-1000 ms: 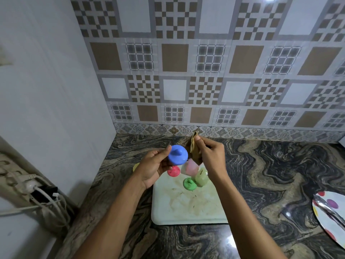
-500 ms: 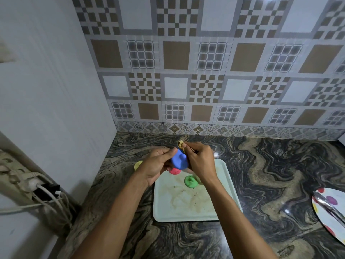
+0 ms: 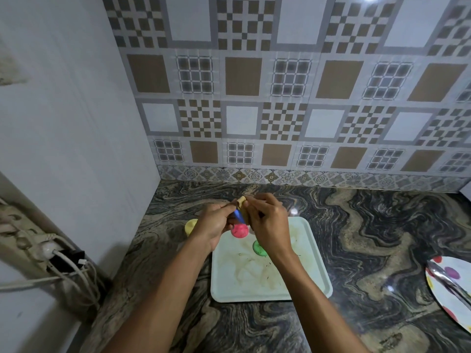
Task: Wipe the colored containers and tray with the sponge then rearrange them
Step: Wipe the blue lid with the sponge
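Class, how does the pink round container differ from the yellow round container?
The pink round container sits on the pale tray; the yellow round container sits on the marbled counter. Pink lies right of the left hand, yellow left of it. Both are small and round.

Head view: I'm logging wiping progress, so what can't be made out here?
Blue container: head view, only a sliver shows between the left hand and right hand.
Sponge: head view, mostly covered by the right hand's fingers.
Green container: head view, partly behind the right wrist.
Spotted plate: head view, cut off by the right edge.
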